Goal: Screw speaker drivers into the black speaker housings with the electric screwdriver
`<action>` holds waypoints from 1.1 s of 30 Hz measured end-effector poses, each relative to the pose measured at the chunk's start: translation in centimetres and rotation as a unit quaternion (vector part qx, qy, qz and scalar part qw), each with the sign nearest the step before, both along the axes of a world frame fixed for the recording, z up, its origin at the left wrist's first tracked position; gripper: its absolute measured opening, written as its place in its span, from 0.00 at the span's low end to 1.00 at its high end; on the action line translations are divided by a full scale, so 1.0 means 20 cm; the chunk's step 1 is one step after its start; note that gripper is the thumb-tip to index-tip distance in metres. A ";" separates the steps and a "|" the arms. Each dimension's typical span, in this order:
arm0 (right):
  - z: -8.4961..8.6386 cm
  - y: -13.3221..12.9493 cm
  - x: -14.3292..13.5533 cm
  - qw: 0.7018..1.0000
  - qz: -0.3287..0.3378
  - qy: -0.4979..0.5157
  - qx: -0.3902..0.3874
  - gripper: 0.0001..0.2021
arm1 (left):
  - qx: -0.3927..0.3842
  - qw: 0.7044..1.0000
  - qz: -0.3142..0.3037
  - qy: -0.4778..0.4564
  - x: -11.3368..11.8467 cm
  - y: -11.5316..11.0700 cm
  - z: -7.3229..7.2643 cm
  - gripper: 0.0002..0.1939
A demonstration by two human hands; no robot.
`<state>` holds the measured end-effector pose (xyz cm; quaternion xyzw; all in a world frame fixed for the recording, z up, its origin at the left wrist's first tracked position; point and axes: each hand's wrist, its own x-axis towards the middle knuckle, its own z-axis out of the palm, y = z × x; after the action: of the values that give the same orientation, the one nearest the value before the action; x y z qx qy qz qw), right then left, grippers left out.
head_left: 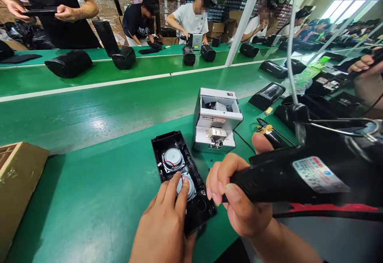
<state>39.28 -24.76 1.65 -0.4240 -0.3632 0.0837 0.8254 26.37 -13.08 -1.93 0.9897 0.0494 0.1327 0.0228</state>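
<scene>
A black plastic speaker housing (pixel 197 215) lies at an angle on the green table, its inside facing up. Two round speaker drivers sit in it. The upper speaker driver (pixel 173 158) has red and black wires with a small white plug; the lower one is partly under my fingers. My left hand (pixel 166 215) steadies the housing, fingertips on the lower driver. My right hand (pixel 245 199) is wrapped round a black electric screwdriver (pixel 269 181) with a white label. Its tip, hidden by my fingers, is near the housing's right edge. Behind stands a grey-white screw feeder (pixel 218 119).
A cardboard box (pixel 24 187) stands at the left edge. A hanging cable (pixel 291 36) and wire hook carry the screwdriver. Black housings (pixel 267 95), a green bottle (pixel 312 69) and cords crowd the right. People work across the green conveyor belt (pixel 98 115); a co-worker's hand (pixel 363 63) is at right.
</scene>
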 end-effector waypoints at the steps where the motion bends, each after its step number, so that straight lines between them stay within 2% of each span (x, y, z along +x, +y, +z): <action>1: 0.00 0.00 0.00 1.000 0.001 0.003 0.001 0.28 | -0.003 1.000 0.002 0.002 0.00 0.00 0.00 0.42; 7: -0.05 0.03 0.01 1.000 0.006 0.017 -0.003 0.34 | -0.032 0.999 0.027 0.021 -0.01 -0.03 0.02 0.43; 12: -0.07 0.04 0.02 1.000 -0.002 0.023 -0.010 0.34 | -0.044 0.998 0.035 0.026 -0.01 -0.04 0.02 0.43; 16: -0.04 0.03 0.01 1.000 -0.007 0.018 -0.020 0.32 | -0.055 0.998 0.001 -0.005 0.00 -0.01 0.03 0.43; 19: 0.02 0.02 0.01 1.000 -0.021 0.012 0.011 0.27 | -0.089 0.994 -0.012 -0.053 0.00 0.01 0.03 0.47; 23: 0.13 0.00 0.00 0.998 -0.019 0.036 0.044 0.24 | -0.145 0.985 0.017 -0.087 0.01 0.01 0.01 0.26; 28: 0.21 -0.04 -0.04 0.997 -0.026 0.051 0.053 0.27 | -0.206 0.972 -0.008 -0.110 0.03 -0.02 -0.02 0.10; 30: 0.21 -0.05 -0.05 0.996 -0.022 0.061 0.056 0.29 | -0.241 0.962 0.011 -0.127 0.03 -0.03 -0.03 0.09; 33: 0.22 -0.05 -0.05 0.996 -0.011 0.058 0.062 0.26 | -0.284 0.949 0.031 -0.134 0.04 -0.04 -0.04 0.10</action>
<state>38.33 -25.76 6.04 -0.3707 -0.3143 0.0765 0.8706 27.16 -13.93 -2.71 0.9131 0.1126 0.2456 0.3052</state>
